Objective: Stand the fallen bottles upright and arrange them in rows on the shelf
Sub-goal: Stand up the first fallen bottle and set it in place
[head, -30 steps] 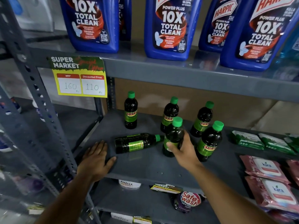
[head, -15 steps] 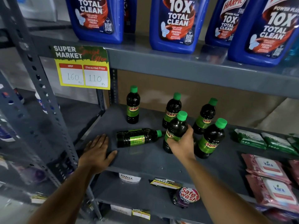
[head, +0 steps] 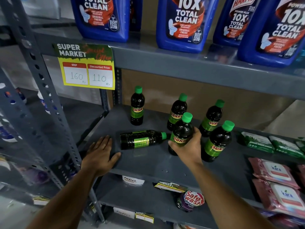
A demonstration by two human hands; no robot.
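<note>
Several dark bottles with green caps and green SUNNY labels are on the grey shelf (head: 148, 162). One fallen bottle (head: 142, 140) lies on its side, cap pointing right. My right hand (head: 188, 147) grips an upright bottle (head: 182, 129) around its lower half, near the shelf's middle. Beside it on the right stands another upright bottle (head: 217, 142). Three more stand behind: a back-left bottle (head: 137, 107), a back-middle bottle (head: 176, 111) and a back-right bottle (head: 211, 118). My left hand (head: 100, 152) rests flat on the shelf's front left corner, fingers spread, holding nothing.
Large blue cleaner jugs (head: 183, 22) fill the shelf above. A yellow price tag (head: 87, 71) hangs from its edge. Green packs (head: 257, 142) and pink wipe packs (head: 275, 176) lie on the right. A perforated steel post (head: 42, 90) runs at left. A Safewash pouch (head: 191, 199) sits below.
My right hand has closed more fully around the front-middle bottle, which stays upright and leans slightly right. The view has moved closer. My left hand has stayed on the shelf.
</note>
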